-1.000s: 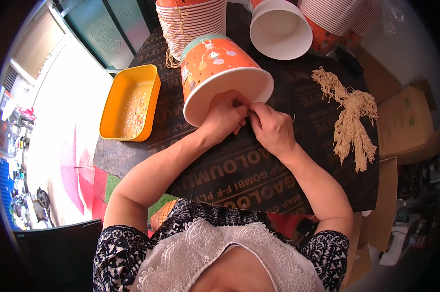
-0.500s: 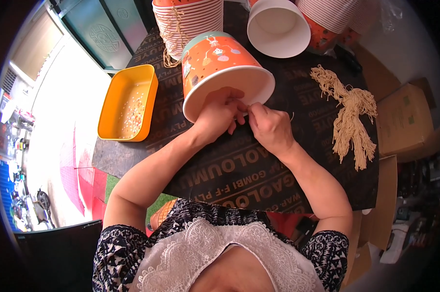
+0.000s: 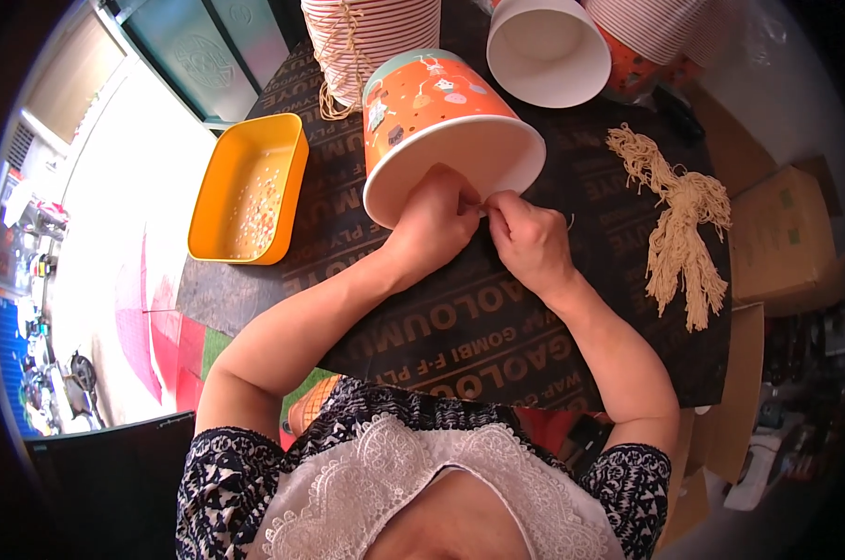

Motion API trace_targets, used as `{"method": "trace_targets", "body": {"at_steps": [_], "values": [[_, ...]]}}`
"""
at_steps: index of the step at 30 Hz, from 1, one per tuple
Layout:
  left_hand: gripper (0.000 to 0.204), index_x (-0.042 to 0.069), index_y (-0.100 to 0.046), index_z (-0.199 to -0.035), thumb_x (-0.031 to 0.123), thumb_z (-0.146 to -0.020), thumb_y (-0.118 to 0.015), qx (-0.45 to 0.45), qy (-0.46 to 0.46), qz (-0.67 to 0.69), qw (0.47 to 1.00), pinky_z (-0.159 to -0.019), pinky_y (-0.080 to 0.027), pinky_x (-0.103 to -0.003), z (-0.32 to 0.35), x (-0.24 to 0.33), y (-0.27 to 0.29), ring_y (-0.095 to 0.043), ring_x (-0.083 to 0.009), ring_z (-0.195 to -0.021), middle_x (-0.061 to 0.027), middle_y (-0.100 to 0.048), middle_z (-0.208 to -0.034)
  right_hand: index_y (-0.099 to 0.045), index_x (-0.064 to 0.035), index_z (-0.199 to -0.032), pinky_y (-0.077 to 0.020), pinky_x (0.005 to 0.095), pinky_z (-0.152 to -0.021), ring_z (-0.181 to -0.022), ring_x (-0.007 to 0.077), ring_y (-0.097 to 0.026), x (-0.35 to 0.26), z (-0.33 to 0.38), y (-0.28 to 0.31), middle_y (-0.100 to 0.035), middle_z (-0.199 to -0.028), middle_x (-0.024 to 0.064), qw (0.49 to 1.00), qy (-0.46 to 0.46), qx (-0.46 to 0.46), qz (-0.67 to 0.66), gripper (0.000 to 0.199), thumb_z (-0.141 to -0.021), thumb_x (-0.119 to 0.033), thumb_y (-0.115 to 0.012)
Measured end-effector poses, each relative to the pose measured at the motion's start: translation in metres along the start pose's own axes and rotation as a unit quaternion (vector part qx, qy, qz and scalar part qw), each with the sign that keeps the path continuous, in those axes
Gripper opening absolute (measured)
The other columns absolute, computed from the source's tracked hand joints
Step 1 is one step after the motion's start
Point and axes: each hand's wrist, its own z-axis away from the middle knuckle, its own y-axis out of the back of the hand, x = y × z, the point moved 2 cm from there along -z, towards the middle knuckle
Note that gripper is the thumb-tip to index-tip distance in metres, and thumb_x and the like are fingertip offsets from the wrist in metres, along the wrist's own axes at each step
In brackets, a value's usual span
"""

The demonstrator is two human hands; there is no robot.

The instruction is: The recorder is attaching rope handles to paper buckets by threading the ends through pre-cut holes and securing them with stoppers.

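An orange paper bucket [image 3: 438, 105] with a printed pattern lies tipped on the table, its white mouth facing me. My left hand [image 3: 438, 213] is in front of that mouth, fingers curled and pinched together. Right beside it, my right hand [image 3: 532, 241] is closed in a pinch, the fingertips of both hands almost meeting at the bucket's lower rim. Between them shows a small pale bit of string [image 3: 481, 210], and a thin pale end sticks out past my right hand. The fingers cover most of this string.
A yellow tub [image 3: 289, 198] with small pale and orange beads stands on the left. At the back are a stack of paper buckets [image 3: 385, 42] with string hanging down it, and a white-lined bucket [image 3: 546, 56]. A bundle of cream strings [image 3: 689, 201] lies right, near cardboard boxes [image 3: 782, 233].
My left fingers, spread a little before, have curled into a pinch against my right fingertips. The whole view has shifted slightly, and the bucket appears a little further right.
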Motion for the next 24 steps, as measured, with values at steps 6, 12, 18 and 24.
{"method": "trace_targets", "body": {"at_steps": [6,12,18,24], "values": [[0.008,-0.006,-0.066,-0.079,0.000,-0.076,-0.061,0.047,-0.046,-0.029,0.997,-0.070,-0.051,-0.042,-0.0024,0.0018,-0.0013,-0.064,-0.0368,-0.076,-0.0232,-0.064,-0.077,-0.059,-0.0046,-0.088,-0.0514,0.0432,-0.056,-0.069,0.0368,-0.066,0.0058,0.0016,-0.0019,-0.066,-0.074,0.0182,0.997,-0.055,-0.013,-0.053,0.003,-0.086,-0.004,-0.062],[0.007,-0.006,-0.064,-0.075,0.000,-0.076,-0.061,0.071,-0.034,-0.027,0.997,-0.070,-0.050,-0.042,-0.0039,0.0030,-0.0017,-0.064,-0.0359,-0.076,-0.0222,-0.064,-0.075,-0.062,-0.0056,-0.090,-0.0511,0.0438,-0.058,-0.071,0.0381,-0.066,0.0071,-0.0003,-0.0003,-0.066,-0.076,0.0183,0.990,-0.097,-0.019,-0.097,0.004,-0.088,-0.008,-0.062],[0.007,-0.006,-0.065,-0.075,-0.001,-0.076,-0.061,0.056,-0.058,-0.017,0.997,-0.068,-0.050,-0.040,-0.0047,0.0034,-0.0005,-0.064,-0.0330,-0.075,-0.0221,-0.065,-0.075,-0.063,-0.0058,-0.090,-0.0510,0.0439,-0.059,-0.072,0.0386,-0.065,0.0091,-0.0007,-0.0008,-0.066,-0.077,0.0185,0.984,-0.131,-0.026,-0.115,0.004,-0.088,-0.010,-0.062],[0.007,-0.006,-0.066,-0.076,-0.001,-0.076,-0.062,0.055,-0.079,0.009,0.995,-0.070,-0.050,-0.040,-0.0024,-0.0026,-0.0032,-0.064,-0.0324,-0.076,-0.0207,-0.065,-0.076,-0.063,-0.0060,-0.088,-0.0509,0.0442,-0.060,-0.072,0.0382,-0.066,0.0093,0.0003,-0.0014,-0.066,-0.075,0.0180,0.984,-0.144,-0.026,-0.101,0.006,-0.087,-0.012,-0.063]]}}
